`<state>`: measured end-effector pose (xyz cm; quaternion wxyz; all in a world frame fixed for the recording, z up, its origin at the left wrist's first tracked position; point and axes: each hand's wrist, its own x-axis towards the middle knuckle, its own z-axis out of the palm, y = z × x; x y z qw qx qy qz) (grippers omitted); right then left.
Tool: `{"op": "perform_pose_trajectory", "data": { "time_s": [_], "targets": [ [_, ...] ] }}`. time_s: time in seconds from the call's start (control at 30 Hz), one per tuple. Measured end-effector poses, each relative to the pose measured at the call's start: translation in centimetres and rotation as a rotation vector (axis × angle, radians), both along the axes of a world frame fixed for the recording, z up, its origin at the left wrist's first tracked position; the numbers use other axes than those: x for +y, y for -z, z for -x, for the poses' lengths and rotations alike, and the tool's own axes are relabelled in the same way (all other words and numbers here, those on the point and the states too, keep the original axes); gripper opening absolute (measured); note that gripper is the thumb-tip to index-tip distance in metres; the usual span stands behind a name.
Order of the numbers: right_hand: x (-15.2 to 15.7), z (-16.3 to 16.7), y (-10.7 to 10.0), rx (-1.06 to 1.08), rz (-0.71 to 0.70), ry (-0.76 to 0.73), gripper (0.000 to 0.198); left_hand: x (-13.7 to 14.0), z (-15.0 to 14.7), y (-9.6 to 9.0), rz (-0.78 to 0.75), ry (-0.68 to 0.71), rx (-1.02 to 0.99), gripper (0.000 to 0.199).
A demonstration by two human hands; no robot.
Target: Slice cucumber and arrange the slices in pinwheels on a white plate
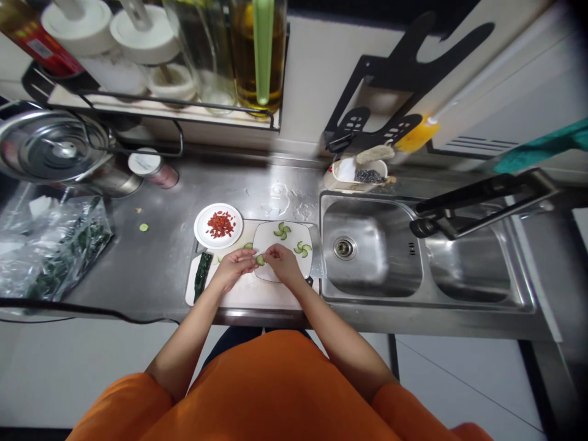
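Observation:
My left hand [236, 264] and my right hand [282, 262] meet over the near left corner of a square white plate [288, 245], with fingertips pinching small green cucumber slices [260, 260] between them. Two pinwheel groups of cucumber slices lie on the plate, one at the back [282, 230] and one at the right [302, 248]. The plate sits on a pale cutting board [243, 293]. A dark green strip of cucumber peel [202, 274] lies on the board's left side. A round white plate of red pieces [218, 225] stands behind my left hand.
A double steel sink [381, 257] with a black faucet [482, 205] lies right of the board. A plastic bag of greens [50, 245], a steel pot lid [50, 147] and a jar [154, 168] stand at left. A shelf of bottles [184, 55] hangs above.

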<state>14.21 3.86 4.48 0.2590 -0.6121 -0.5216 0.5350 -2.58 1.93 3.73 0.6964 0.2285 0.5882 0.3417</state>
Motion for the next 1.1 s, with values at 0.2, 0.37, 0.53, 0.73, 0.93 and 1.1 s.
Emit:
{"op": "perform_pose_trajectory", "data": {
  "time_s": [0.2,0.37,0.53,0.73,0.93,1.1],
  "targets": [
    [0.3,-0.2,-0.2,0.002,-0.042,0.035,0.010,0.5,0.1,1.0,-0.055,-0.017,0.121,0.046],
    [0.5,-0.7,-0.2,0.004,-0.018,0.060,0.014,1.2,-0.1,1.3,-0.173,0.061,0.466,0.034],
    [0.3,-1.8,-0.3,0.060,0.050,0.105,0.014,1.1,-0.1,0.0,-0.329,0.143,0.795,0.026],
    [0.0,-2.7,-0.8,0.256,0.179,0.174,0.014,0.4,-1.6,-2.0,-0.183,0.078,0.612,0.025],
    [-0.3,-3.5,-2.7,0.327,0.187,0.139,0.011,0.2,-4.9,-3.4,0.345,0.043,-0.103,0.027],
    [-0.5,-4.5,-3.0,0.320,0.187,0.073,0.014,0.3,-5.4,-3.6,0.369,0.008,-0.307,0.007]
  ]
}}
